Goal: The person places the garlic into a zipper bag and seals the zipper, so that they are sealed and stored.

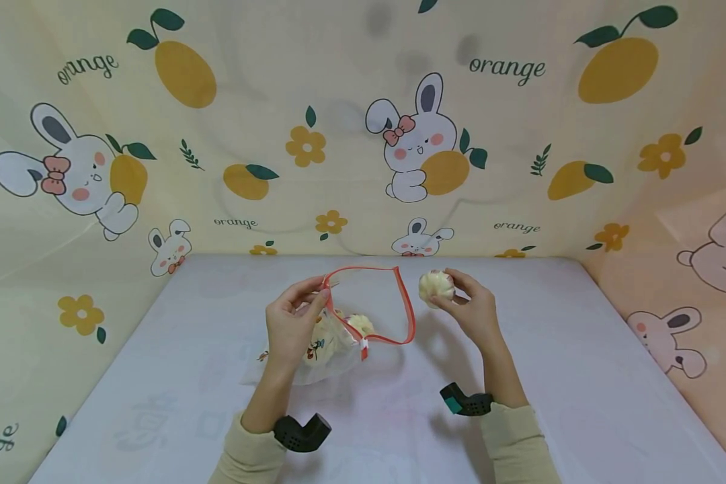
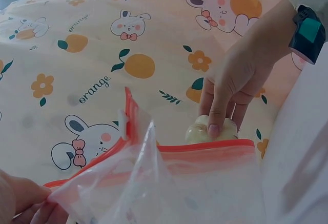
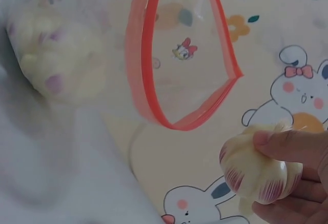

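Observation:
A clear zip bag (image 1: 339,359) with a red-orange zip edge (image 1: 410,312) stands with its mouth spread wide. My left hand (image 1: 293,323) pinches one side of that edge between thumb and fingers. Pale garlic bulbs (image 3: 56,60) lie inside the bag; how many is unclear. To the right of the mouth, my right hand (image 1: 468,306) grips another garlic bulb (image 3: 261,167), cream with purple streaks, above the table and apart from the bag. A white slider (image 2: 123,124) sits on the zip. Cartoon figures are printed on the plastic.
The bag rests on a white-covered table (image 1: 520,336). Behind and beside it hangs a cloth (image 1: 339,81) printed with rabbits and oranges. A black camera (image 1: 302,433) is strapped to the left wrist, another camera (image 1: 466,401) to the right.

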Motion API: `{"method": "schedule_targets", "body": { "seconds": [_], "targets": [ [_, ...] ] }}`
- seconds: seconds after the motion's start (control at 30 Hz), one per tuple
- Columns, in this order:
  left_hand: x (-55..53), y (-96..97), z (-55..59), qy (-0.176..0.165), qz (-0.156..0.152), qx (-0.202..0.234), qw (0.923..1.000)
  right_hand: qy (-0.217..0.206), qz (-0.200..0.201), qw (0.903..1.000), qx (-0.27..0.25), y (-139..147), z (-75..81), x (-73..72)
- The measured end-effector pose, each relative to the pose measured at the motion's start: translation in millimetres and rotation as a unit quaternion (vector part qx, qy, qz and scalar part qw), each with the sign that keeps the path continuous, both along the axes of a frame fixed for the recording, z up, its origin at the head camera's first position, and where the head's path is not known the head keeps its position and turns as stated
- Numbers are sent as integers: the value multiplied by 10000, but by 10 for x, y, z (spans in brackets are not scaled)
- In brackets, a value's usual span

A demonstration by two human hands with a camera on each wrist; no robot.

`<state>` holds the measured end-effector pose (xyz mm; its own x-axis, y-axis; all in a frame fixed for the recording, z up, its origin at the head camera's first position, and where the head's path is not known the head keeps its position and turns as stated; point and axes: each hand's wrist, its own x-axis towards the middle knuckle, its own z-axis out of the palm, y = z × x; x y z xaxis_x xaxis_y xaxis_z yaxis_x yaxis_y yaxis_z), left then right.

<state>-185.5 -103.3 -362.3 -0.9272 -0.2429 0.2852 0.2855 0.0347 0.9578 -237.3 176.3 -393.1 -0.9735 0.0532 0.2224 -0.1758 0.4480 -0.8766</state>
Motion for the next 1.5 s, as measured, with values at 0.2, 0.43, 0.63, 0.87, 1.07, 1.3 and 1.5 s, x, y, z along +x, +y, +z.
{"method": "schedule_targets", "body": {
  "seconds": [0.2, 0.43, 0.63, 0.87, 1.07, 1.3, 1.5],
  "targets": [
    [1, -2, 0, 9, -14, -11, 10000, 103, 35, 9999, -6, -8, 25, 31],
    [10, -2, 6, -6, -6, -64, 10000, 177, 100, 9997, -122, -40, 90, 88],
    [10, -4, 8, -53, 23, -98, 9999, 273, 146, 9995, -89, -79, 143, 129],
    [6, -1, 9, 28, 32, -43, 10000, 404, 186, 9990, -25, -113, 174, 154],
    [6, 4, 6, 45, 17, 7, 10000, 517, 242, 9984, -2, -144, 203, 184],
    [5, 10, 3, 18, 3, -5, 10000, 566, 312, 9979, 8, -175, 240, 228],
    [0, 11, -5, 27, -15, -16, 10000, 671, 465, 9966, -50, -228, 285, 284]
  ]
}}
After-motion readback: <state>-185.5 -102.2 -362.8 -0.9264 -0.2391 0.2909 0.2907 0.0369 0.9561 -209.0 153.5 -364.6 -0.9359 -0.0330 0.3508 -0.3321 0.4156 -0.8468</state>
